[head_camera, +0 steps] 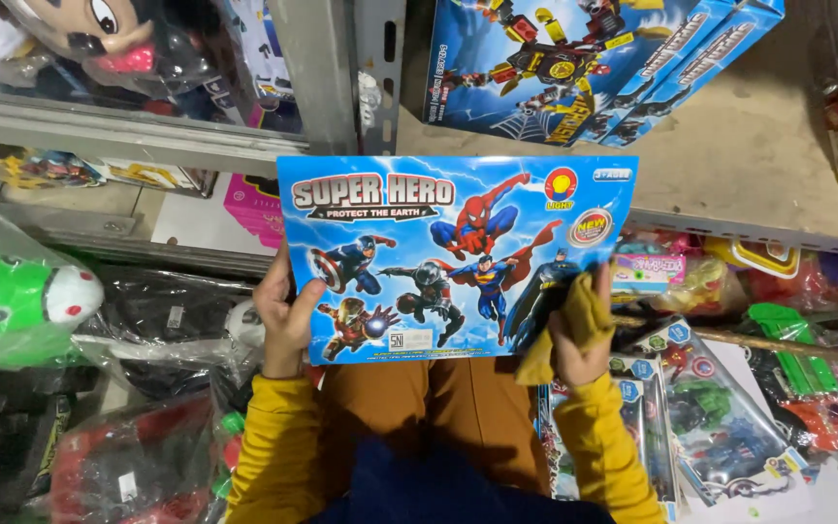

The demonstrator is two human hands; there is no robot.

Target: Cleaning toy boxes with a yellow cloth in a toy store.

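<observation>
Our left hand (283,315) and right hand (579,335) both grip the blue toy box (458,257); the right also pinches a yellow cloth (574,315). We hold it off the shelf (749,155).

A flat rectangular blue box (458,257) with cartoon costumed figures stood upright in the middle, held at its lower corners by the left hand (286,320) and the right hand (579,335). Far right, two long blue boxes (584,63) with a red-and-yellow robot figure lay slanted on the shelf. A pink box (252,209) sat far left of the held box. Near right, clear blister packs (700,417) with blue cards and small figures lay overlapping. At left, a clear bag (12,296) wrapped a green toy.
</observation>
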